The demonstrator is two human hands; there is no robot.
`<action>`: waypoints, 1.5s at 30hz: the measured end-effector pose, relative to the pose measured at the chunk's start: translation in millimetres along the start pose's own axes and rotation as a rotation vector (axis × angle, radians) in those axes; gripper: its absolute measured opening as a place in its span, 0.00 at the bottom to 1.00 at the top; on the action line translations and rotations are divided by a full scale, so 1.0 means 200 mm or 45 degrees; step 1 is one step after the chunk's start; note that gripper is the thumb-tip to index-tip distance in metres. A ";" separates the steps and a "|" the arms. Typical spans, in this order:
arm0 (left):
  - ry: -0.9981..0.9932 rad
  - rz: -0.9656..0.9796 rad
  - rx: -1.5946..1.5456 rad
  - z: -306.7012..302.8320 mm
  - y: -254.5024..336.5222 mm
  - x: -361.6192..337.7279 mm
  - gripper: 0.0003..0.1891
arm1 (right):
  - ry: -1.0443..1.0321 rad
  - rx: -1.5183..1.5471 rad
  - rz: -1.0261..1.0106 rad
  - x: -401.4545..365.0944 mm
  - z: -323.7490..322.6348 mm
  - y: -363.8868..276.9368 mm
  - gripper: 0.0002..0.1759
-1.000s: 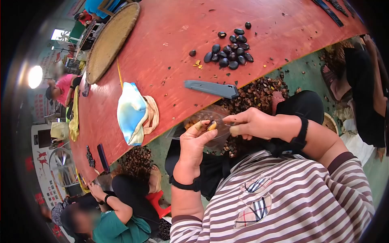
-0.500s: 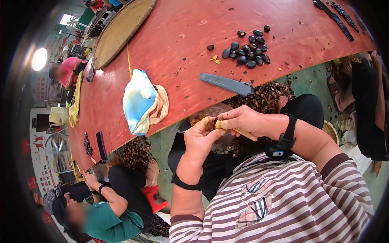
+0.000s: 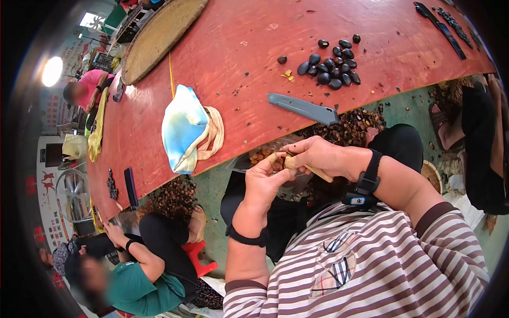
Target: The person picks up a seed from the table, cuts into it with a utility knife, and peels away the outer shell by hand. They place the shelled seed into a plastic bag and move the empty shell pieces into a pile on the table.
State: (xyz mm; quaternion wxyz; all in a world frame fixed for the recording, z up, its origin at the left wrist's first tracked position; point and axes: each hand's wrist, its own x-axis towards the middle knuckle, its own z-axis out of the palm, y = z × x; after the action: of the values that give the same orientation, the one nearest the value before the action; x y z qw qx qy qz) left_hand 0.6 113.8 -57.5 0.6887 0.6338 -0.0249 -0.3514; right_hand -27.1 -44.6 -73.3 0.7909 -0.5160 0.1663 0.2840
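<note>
My left hand [image 3: 264, 177] pinches a small seed [image 3: 287, 157] between thumb and fingertips; the fingers hide most of it. My right hand [image 3: 321, 155] meets it there, closed around a tool with a pale wooden handle [image 3: 321, 174]. The handle's end sticks out below that palm, and the working end is hidden. Just beneath both hands lies a clear plastic bag [image 3: 279, 143] with orange-brown pieces [image 3: 260, 156] in it. Beyond, on the red table [image 3: 249, 63], rests a cluster of shiny dark oval seeds [image 3: 335, 67].
A grey utility knife [image 3: 302, 108] lies near the table edge, left of it a blue-and-white cloth pouch [image 3: 184, 127] with straps. Brown shells [image 3: 354, 127] heap below the table. A round woven tray [image 3: 159, 40] stands far left. A person in green [image 3: 140, 286] sits at lower left.
The view has shifted slightly, so the table items appear a little farther right. Both hands stay together; the seed's dark side with its yellow ring no longer shows between the fingers.
</note>
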 end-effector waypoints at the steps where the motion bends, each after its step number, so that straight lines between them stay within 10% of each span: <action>1: 0.000 -0.022 0.033 -0.01 0.00 0.00 0.13 | 0.021 -0.054 -0.003 0.00 0.00 0.00 0.12; 15: 0.220 -0.124 0.089 -0.10 0.04 -0.04 0.10 | 0.048 -0.331 -0.119 0.02 -0.01 0.04 0.26; 25: -0.220 -0.120 0.244 0.05 -0.08 -0.07 0.12 | 0.580 -1.328 -1.226 -0.13 -0.06 -0.11 0.21; 33: -0.579 -0.323 0.340 0.33 -0.09 0.00 0.18 | 0.672 -1.807 -0.679 -0.08 -0.19 -0.26 0.31; 41: -0.166 -0.062 0.334 0.35 0.26 0.11 0.11 | 0.671 -1.298 -0.865 -0.32 -0.38 -0.19 0.27; 45: 0.036 0.303 0.453 0.39 0.25 0.39 0.11 | 0.419 -0.159 -0.551 -0.57 -0.54 -0.18 0.29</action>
State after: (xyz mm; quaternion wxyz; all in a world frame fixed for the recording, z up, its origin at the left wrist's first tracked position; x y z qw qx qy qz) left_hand 44.8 3.8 -29.6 0.6029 0.7427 -0.1517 -0.2487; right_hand -90.1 -185.3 -28.7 0.7622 -0.6263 0.1606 0.0306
